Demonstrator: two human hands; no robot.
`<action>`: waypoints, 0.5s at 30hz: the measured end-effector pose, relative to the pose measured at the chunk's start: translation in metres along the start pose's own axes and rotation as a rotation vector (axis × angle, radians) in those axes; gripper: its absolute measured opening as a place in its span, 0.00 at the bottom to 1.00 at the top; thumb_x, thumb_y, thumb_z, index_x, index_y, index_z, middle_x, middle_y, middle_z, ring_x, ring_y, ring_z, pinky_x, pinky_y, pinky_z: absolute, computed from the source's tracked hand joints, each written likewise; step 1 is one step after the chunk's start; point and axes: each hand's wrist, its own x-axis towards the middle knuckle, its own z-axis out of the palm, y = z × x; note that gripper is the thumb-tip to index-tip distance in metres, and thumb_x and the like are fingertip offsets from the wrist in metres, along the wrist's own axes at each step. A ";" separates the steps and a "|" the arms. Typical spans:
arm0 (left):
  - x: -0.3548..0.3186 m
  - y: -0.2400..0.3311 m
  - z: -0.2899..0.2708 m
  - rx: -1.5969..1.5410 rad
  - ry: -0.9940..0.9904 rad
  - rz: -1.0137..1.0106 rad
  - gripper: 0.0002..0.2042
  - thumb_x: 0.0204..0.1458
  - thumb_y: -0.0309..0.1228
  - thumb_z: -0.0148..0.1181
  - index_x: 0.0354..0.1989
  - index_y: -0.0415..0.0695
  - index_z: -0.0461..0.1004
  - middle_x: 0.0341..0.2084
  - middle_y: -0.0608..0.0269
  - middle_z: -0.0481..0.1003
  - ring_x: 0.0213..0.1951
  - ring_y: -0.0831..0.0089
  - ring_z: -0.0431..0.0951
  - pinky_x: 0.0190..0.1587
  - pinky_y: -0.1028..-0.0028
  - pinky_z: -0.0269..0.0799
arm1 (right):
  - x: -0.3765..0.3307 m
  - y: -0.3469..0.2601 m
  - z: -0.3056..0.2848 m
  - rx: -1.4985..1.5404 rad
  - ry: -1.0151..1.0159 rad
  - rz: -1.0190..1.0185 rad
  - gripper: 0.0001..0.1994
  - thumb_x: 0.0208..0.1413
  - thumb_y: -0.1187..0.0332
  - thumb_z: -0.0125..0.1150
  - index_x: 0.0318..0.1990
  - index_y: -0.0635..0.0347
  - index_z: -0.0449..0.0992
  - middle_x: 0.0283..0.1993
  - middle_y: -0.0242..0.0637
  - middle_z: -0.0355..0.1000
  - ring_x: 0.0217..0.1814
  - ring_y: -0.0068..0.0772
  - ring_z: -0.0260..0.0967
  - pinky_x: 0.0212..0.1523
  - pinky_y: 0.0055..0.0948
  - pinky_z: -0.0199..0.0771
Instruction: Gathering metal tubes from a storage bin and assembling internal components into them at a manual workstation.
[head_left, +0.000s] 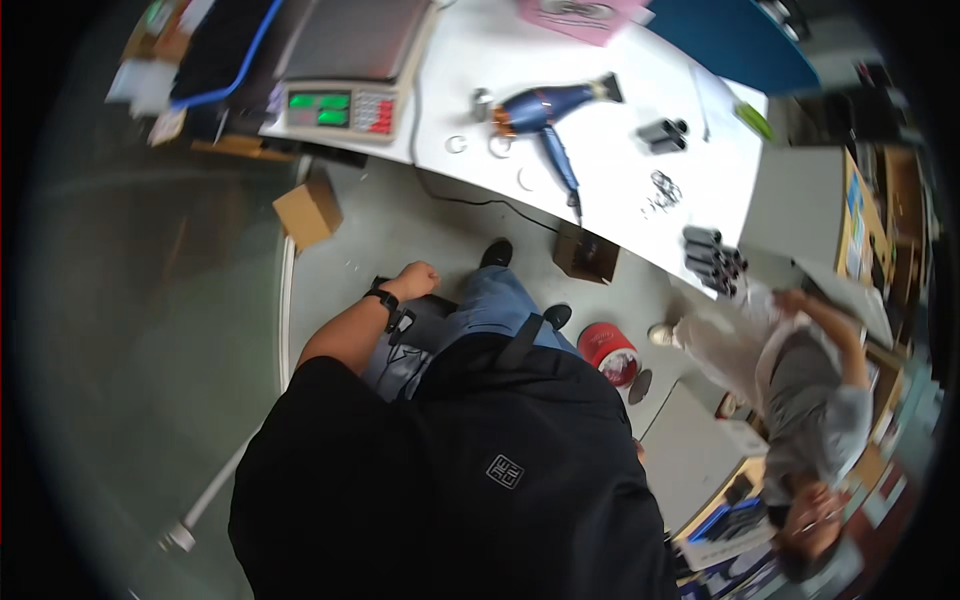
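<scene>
- The left hand (pixel 417 277) is closed in a fist, holding nothing that shows, and rests at the person's knee beside a dark flat thing on the lap; a black wristband sits on its wrist.
- The right hand is out of view, hidden behind the black jacket (pixel 470 470), so its state cannot be told.
- Nearest to the fist is the small brown cardboard box (pixel 308 212), on the grey floor (pixel 400 220) just below the edge of the white desk (pixel 600 150) and well apart from the hand.
- The box looks light and fairly stiff, with dry, non-slippery faces; it would likely crush if squeezed hard, so gripping across two opposite sides seems best.
- On the desk lies a blue hair dryer with a black nozzle (pixel 545 108), its cord trailing over the edge; its slim handle looks like the natural hold, and it is probably hard plastic of moderate weight.
- Black short tubes (pixel 662 133) lie beyond it, and a grey weighing scale with green displays (pixel 345 105) sits at the left.
- A red round tub (pixel 608 350) stands on the floor near another person (pixel 810 390).
</scene>
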 end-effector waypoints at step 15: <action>0.033 0.236 0.004 0.320 -0.133 0.269 0.11 0.56 0.34 0.59 0.32 0.38 0.82 0.21 0.59 0.80 0.26 0.71 0.81 0.33 0.70 0.76 | -0.087 0.137 0.074 0.779 -0.081 -0.320 0.12 0.60 0.66 0.60 0.42 0.67 0.81 0.31 0.37 0.79 0.34 0.29 0.75 0.37 0.28 0.75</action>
